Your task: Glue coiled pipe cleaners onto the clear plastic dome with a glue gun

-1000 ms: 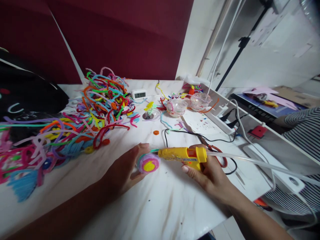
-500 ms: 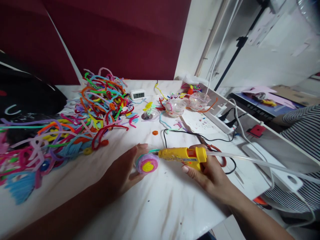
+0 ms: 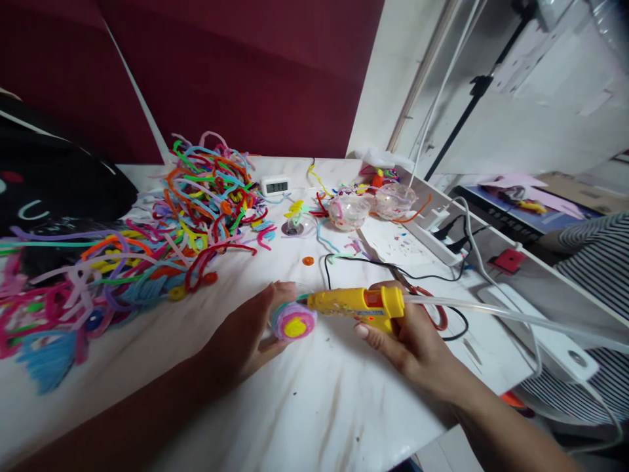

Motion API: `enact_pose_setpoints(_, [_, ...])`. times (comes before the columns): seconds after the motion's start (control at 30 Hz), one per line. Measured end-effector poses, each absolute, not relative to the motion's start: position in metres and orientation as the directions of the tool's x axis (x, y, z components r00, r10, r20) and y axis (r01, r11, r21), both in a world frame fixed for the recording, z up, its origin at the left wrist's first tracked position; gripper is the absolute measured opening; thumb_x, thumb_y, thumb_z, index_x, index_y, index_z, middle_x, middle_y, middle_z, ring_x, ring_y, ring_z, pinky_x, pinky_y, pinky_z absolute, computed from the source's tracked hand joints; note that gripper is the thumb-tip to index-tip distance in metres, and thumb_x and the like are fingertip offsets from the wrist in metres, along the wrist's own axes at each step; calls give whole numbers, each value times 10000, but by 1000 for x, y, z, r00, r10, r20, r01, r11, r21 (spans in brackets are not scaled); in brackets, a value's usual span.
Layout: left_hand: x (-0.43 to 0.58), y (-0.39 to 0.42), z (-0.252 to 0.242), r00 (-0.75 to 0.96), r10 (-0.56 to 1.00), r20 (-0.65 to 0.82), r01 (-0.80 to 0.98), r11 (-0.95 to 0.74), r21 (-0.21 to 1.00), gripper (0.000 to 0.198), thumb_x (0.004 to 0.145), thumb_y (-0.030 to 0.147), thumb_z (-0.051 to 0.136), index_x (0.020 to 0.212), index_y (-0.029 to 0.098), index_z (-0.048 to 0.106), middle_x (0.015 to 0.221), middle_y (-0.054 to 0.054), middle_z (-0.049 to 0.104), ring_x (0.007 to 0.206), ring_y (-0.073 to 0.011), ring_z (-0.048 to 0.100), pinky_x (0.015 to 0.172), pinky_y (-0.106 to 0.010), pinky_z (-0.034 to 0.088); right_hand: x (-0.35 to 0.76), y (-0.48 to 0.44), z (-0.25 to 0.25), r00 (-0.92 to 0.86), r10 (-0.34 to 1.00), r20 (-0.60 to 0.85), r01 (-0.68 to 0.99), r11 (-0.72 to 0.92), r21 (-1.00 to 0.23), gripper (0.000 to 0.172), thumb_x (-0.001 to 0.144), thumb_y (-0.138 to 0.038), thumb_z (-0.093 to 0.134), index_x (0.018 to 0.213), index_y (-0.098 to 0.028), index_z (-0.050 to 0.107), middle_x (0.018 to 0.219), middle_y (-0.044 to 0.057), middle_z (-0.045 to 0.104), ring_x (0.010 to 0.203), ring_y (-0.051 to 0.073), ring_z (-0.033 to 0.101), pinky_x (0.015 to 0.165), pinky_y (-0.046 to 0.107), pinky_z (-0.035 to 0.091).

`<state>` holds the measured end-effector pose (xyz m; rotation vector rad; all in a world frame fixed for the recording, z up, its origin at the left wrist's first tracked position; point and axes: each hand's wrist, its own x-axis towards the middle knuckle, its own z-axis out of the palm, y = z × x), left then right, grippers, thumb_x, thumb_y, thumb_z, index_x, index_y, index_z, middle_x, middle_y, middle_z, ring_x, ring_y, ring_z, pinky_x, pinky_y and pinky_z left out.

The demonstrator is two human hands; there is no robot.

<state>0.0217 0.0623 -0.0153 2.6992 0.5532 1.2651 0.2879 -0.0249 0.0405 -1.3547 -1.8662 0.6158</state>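
Observation:
Between the fingers and thumb of my left hand (image 3: 250,328) is a round coiled pipe-cleaner piece (image 3: 295,322), yellow in the middle, then pink and lilac, with a teal edge behind. Part of it is hidden by the hand. My right hand (image 3: 410,337) grips a yellow hot glue gun (image 3: 351,301) by its handle. A long clear glue stick (image 3: 472,303) sticks out of the gun's back end. The nozzle points left and meets the upper edge of the coil; whether it touches I cannot tell.
Tangled pipe cleaners (image 3: 211,190) are heaped at the left. Behind my hands lie an orange disc (image 3: 308,261), a small digital clock (image 3: 275,186) and clear plastic bowls (image 3: 348,213). Scissors (image 3: 432,308), a black cord and a white power strip (image 3: 540,334) are at right, near a person's striped sleeve (image 3: 597,236).
The glue gun's nozzle has shifted slightly left along the coil's top edge. The whole view has moved a little; both hands keep their hold.

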Motion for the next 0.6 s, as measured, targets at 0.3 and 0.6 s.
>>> enact_pose_setpoints(0.3, [22, 64, -18, 589, 340, 733, 261, -939, 226, 965, 883, 187, 636, 1551, 148, -60, 1218, -208, 646, 1251, -271, 573, 1025, -427, 499, 290, -26, 39, -170, 941, 291, 588, 334, -737, 199, 946, -329, 565, 1101, -236, 482, 943, 33, 561, 744, 165, 554, 635, 295, 473])
enact_pose_setpoints(0.6, [21, 62, -15, 586, 375, 718, 284, -925, 251, 993, 867, 190, 655, 1553, 216, -61, 1212, -171, 661, 1218, -274, 601, 992, -424, 526, 293, -30, 36, -141, 958, 250, 599, 284, -749, 216, 952, -355, 552, 1107, -227, 472, 926, 37, 551, 728, 164, 543, 622, 302, 474])
